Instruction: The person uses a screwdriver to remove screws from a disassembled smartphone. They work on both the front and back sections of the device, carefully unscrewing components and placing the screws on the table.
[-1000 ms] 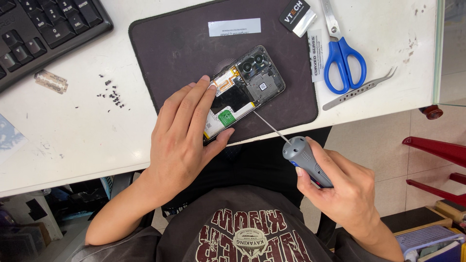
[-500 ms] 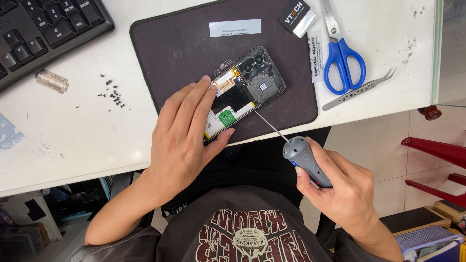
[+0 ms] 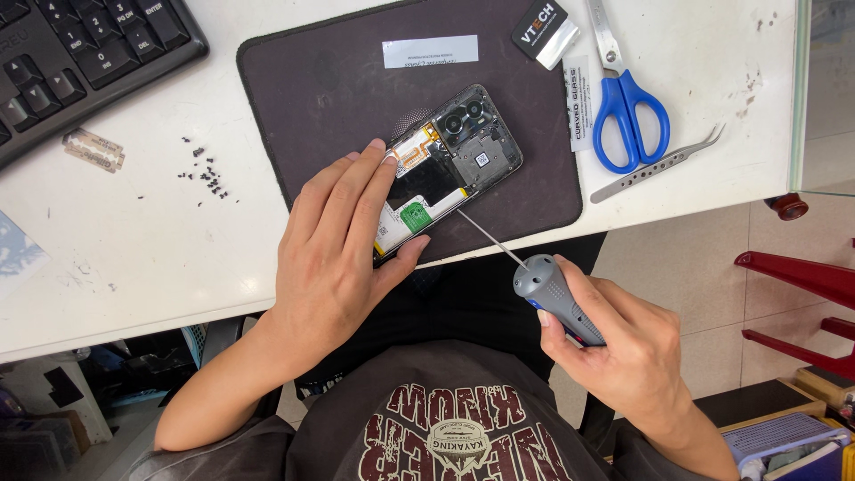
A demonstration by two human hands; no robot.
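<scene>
Now the left hand (image 3: 334, 254) lies flat over the lower half of an opened phone (image 3: 445, 169), fingers spread across it and thumb hooked under its near edge, pinning it to the dark mat (image 3: 321, 89) on the white bench (image 3: 134, 232). The right hand (image 3: 623, 356) is wrapped tight around the grey handle of a thin screwdriver (image 3: 543, 289), whose long shaft reaches up and left so the tip meets the phone's near edge, just beside the green patch on its insides. Judging by that, the work in hand looks like loosening a small screw or prying at a part along that edge; the next move would call for a steady tip, light pressure and the phone held dead still, since the shaft comes in at a low slant and could skid. Round about: blue-handled scissors (image 3: 628, 102) and metal tweezers (image 3: 659, 165) lie to the right of the mat, well apart from the phone, a black keyboard (image 3: 80, 53) sits at the far left, a razor blade (image 3: 92, 150) and a scatter of tiny dark bits (image 3: 205, 169) lie between keyboard and mat. Nothing blocks the tip except the left hand's own fingers, which cover much of the phone close by.
</scene>
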